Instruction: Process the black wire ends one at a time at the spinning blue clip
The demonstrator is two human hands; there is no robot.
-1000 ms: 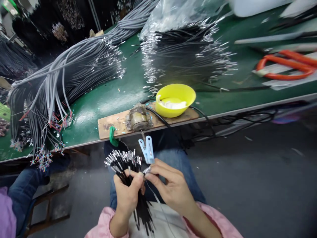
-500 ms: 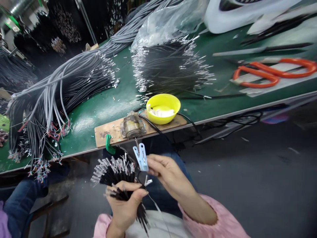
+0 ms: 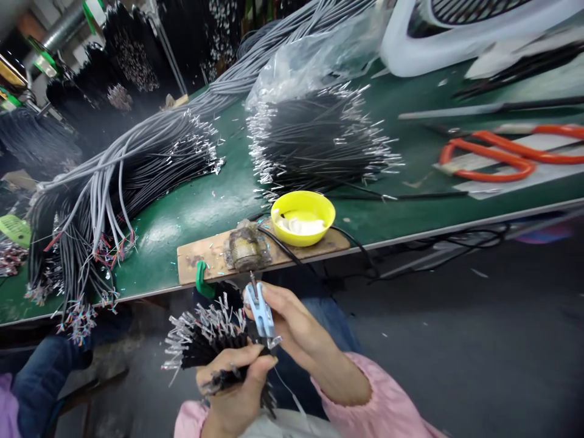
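Observation:
My left hand point(image 3: 235, 380) is closed around a bundle of black cables point(image 3: 201, 347), whose silvery stripped ends fan out up and to the left. One cable end point(image 3: 274, 342) stands apart from the rest, above my left thumb. My right hand point(image 3: 296, 325) pinches the upper arms of a light blue clothespin point(image 3: 261, 311). The pin's lower end is right beside that single cable end; whether it grips it I cannot tell. Just above the clothespin, a thin metal shaft point(image 3: 253, 280) juts from a taped, motor-like cylinder point(image 3: 246, 246).
A wooden board point(image 3: 191, 261) at the table edge carries the cylinder, a green clamp point(image 3: 203, 280) and a yellow bowl point(image 3: 303, 219) with white material. Behind lie black cable piles point(image 3: 314, 137), grey cables point(image 3: 104, 182) and orange-handled scissors point(image 3: 490, 161). Another person's leg point(image 3: 45, 377) shows at left.
My right fingers have moved up onto the clothespin's arms, which are now pressed closer together. The left hand still holds the bundle, its single cable end nearer the pin. The view has shifted slightly.

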